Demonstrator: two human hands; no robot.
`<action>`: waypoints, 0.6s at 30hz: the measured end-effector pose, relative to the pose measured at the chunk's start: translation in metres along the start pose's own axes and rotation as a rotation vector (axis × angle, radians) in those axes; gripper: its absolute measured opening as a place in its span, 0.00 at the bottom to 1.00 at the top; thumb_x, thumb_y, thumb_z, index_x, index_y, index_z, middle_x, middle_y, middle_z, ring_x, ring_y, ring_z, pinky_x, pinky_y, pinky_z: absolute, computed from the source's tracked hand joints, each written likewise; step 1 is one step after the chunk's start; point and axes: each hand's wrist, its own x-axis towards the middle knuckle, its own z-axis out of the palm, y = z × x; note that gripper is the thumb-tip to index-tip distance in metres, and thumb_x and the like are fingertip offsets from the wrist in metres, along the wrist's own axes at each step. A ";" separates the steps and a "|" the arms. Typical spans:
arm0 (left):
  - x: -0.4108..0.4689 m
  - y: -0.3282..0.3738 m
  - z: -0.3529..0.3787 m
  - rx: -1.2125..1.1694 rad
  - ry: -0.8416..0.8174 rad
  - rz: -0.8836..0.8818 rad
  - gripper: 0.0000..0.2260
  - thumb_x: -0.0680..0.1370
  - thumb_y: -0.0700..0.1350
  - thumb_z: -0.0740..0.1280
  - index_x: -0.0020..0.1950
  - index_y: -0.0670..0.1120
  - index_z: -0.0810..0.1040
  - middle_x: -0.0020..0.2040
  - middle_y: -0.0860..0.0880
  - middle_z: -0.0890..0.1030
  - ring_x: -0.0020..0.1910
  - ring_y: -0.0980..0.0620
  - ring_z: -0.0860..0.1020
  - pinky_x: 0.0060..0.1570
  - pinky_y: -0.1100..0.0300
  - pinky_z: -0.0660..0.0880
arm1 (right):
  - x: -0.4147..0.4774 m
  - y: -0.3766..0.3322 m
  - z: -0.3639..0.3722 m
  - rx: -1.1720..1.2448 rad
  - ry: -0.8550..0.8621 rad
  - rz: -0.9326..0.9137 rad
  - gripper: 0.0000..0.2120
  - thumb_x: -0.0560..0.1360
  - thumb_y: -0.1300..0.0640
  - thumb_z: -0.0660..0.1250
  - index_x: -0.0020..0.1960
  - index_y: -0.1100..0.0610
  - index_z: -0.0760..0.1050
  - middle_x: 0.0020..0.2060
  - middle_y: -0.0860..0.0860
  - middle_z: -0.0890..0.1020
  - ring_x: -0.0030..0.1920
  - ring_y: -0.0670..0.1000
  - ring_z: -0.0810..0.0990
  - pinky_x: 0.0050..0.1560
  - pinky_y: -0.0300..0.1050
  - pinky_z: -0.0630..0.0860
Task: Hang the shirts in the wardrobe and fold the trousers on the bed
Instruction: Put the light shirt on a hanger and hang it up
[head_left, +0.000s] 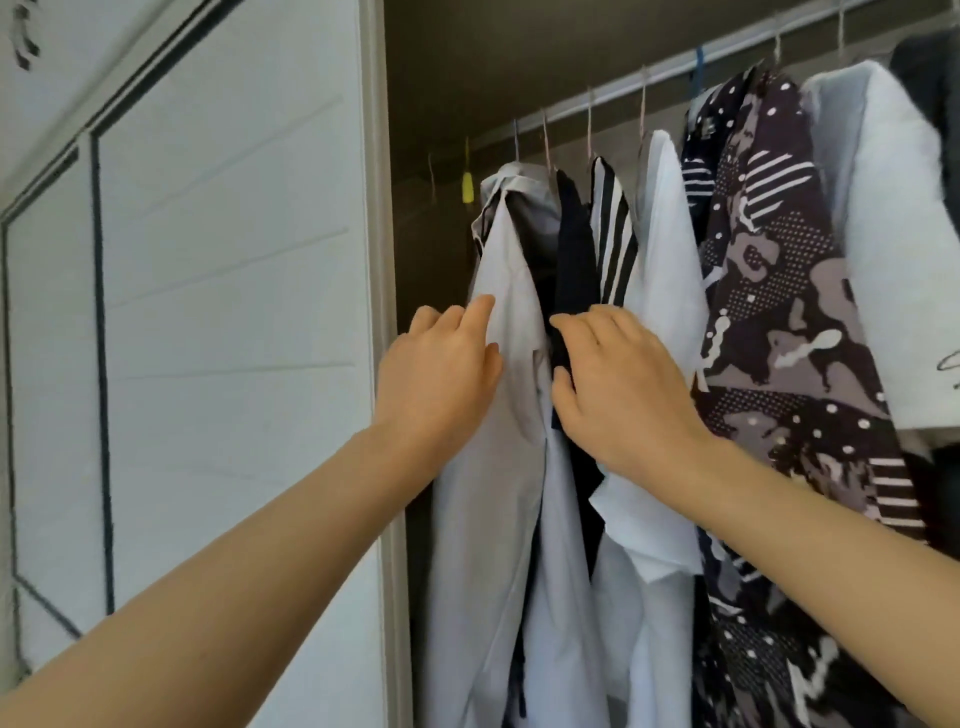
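Several shirts hang on hangers from the wardrobe rail. A pale blue shirt hangs furthest left, and my left hand rests on its front with the fingers nearly straight. Beside it hangs a dark navy shirt. My right hand pinches the navy shirt's edge between thumb and curled fingers. A black-and-white striped shirt and a white shirt hang behind that hand. No trousers or bed are in view.
A dark patterned shirt and a white garment fill the right of the rail. The white sliding wardrobe door stands close on the left. A yellow peg hangs at the rail's left end.
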 end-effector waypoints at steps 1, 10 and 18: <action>-0.010 0.000 -0.005 0.006 -0.007 -0.023 0.18 0.83 0.49 0.60 0.73 0.49 0.68 0.56 0.49 0.81 0.55 0.47 0.76 0.44 0.53 0.78 | -0.010 -0.005 0.000 0.051 -0.014 0.004 0.20 0.77 0.57 0.60 0.67 0.62 0.71 0.58 0.58 0.78 0.61 0.59 0.73 0.60 0.54 0.72; -0.147 0.035 -0.071 0.215 -0.100 -0.231 0.13 0.81 0.46 0.65 0.65 0.45 0.77 0.47 0.49 0.84 0.48 0.46 0.80 0.38 0.53 0.78 | -0.104 -0.054 0.007 0.453 -0.150 -0.131 0.16 0.79 0.54 0.60 0.66 0.57 0.72 0.58 0.53 0.78 0.59 0.55 0.75 0.58 0.49 0.73; -0.285 0.065 -0.162 0.505 -0.372 -0.482 0.12 0.77 0.43 0.70 0.59 0.42 0.81 0.43 0.47 0.84 0.42 0.43 0.80 0.35 0.52 0.75 | -0.181 -0.148 -0.014 0.788 -0.279 -0.354 0.15 0.79 0.54 0.61 0.64 0.56 0.72 0.56 0.52 0.80 0.57 0.52 0.77 0.55 0.47 0.75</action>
